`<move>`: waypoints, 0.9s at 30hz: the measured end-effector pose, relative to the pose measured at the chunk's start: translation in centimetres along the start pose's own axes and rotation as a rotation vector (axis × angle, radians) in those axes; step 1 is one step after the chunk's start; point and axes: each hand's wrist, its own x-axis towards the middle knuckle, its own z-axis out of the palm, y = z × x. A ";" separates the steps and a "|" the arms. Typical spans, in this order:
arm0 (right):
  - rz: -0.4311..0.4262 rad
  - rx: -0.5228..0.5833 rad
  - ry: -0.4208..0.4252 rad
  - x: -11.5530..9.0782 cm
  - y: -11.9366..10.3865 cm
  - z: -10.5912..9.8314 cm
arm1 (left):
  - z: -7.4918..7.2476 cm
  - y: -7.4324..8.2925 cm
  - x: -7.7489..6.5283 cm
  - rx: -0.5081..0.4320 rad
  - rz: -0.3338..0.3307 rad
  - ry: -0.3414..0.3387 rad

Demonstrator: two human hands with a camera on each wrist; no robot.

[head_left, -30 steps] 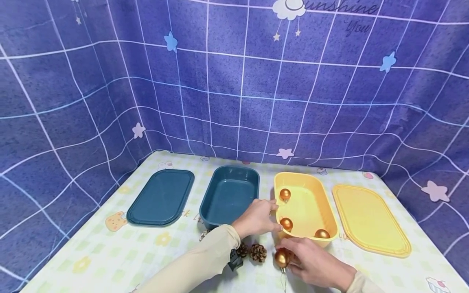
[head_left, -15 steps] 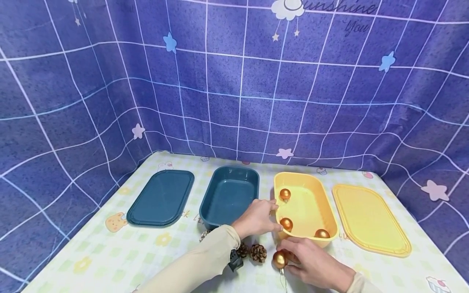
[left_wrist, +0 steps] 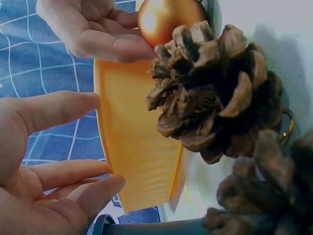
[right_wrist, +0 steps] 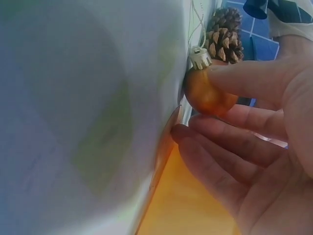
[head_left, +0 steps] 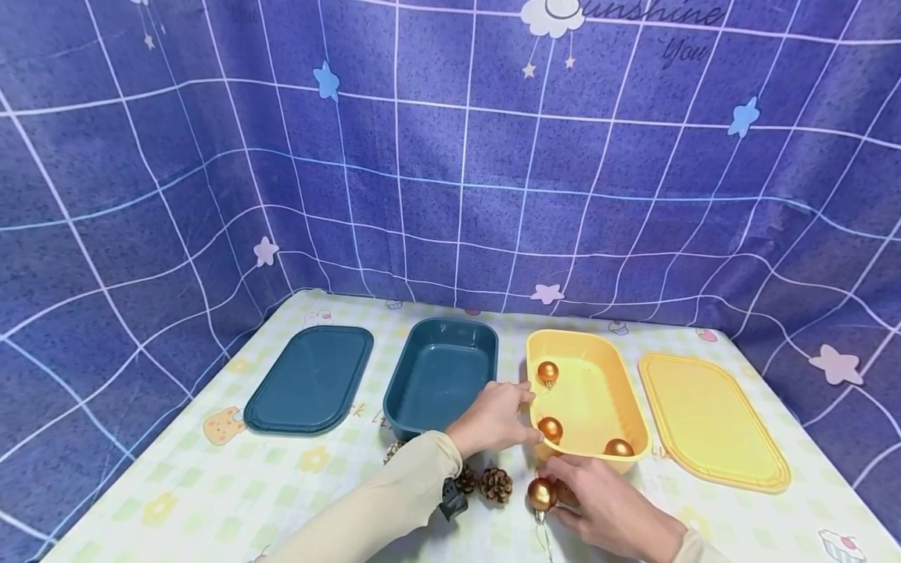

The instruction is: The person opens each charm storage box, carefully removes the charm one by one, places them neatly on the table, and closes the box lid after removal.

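A glossy gold Christmas ball (head_left: 542,494) with a metal cap and string loop is low at the front of the yellow box (head_left: 637,391). My right hand (head_left: 608,504) holds this ball between thumb and fingers; in the right wrist view the thumb (right_wrist: 244,78) lies across it. My left hand (head_left: 493,418) rests on the yellow box's left side, its fairly straight fingertips touching the rim. Inside the box lie three more gold balls: one at the back left (head_left: 547,373), another at the front left (head_left: 550,430), the third at the front right (head_left: 619,449).
Pine cones (head_left: 496,485) lie in front of the boxes, partly behind my left forearm. A dark blue box (head_left: 394,399) stands left of the yellow one. Its blue lid (head_left: 310,383) lies farther left, and a yellow lid (head_left: 718,422) lies at the right. A patterned cloth hangs behind.
The held gold ball shifts slightly left, then back right and a little up, with my right hand moving only slightly. My left hand stays in place on the yellow box.
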 end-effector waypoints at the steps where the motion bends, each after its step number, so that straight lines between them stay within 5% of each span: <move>1: 0.000 -0.002 -0.002 0.0 0.0 0.0 | 0.0 0.0 0.0 0.004 0.002 0.001; 27: -0.019 -0.029 0.020 0.2 -0.2 0.0 | 0.0 0.0 -0.1 0.005 -0.012 -0.006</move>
